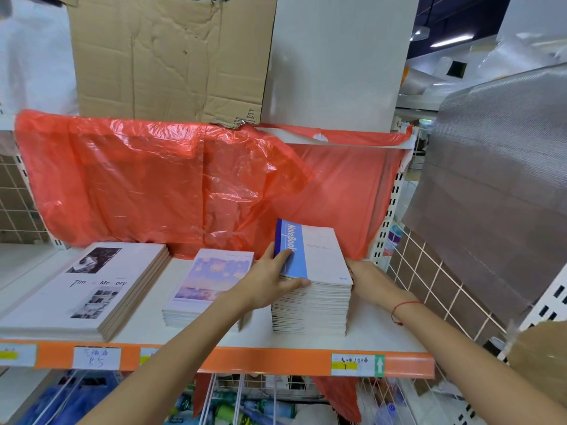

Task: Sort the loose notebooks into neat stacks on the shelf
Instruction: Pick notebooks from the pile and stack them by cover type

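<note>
Right of centre on the white shelf (pixel 383 338), the tall stack of blue-banded notebooks (pixel 313 289) looks heavy, thin-covered and prone to sliding, so it is best clasped low at both flanks, where left hand (pixel 270 279) curls around its top copies and right hand (pixel 365 279) presses its far side, fingers hidden.

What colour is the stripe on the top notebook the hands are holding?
Light blue, with a darker blue spine edge, on the top notebook; the head view shows it.

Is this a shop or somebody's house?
Most likely a shop, maybe one that sells stationery. Notebooks sit in stacks on a shelf, handwritten price labels are stuck along its orange front edge, and wire baskets of goods hang below.
</note>
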A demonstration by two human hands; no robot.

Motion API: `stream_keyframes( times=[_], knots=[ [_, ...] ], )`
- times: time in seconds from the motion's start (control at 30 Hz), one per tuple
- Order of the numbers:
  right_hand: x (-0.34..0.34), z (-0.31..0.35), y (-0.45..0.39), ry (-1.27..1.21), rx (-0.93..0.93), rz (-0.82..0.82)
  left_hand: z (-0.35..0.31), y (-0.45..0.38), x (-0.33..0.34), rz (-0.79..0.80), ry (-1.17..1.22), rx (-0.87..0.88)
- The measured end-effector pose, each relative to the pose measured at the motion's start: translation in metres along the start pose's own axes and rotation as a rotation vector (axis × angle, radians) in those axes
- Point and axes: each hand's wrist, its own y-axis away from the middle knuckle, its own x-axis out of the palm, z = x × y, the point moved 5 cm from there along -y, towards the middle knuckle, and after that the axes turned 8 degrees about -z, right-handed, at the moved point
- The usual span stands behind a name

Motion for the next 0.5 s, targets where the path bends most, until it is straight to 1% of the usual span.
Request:
stream_keyframes(
  times=[0.07,0.17,0.5],
  knots=[
    [0.0014,0.0026,0.0002,0.015,-0.036,0.015,0.0002,-0.0003,0.0003,-0.002,-0.003,0.011],
    [0.0023,0.0007,-0.0003,0.038,-0.055,-0.003,-0.0005,0.0004,0.0003,0.001,0.000,0.016],
    [0.0027,0.0045,0.0026,-0.016,-0.040,0.016,-0.0005,0.0016,0.0003,-0.009,0.011,0.002]
  ],
)
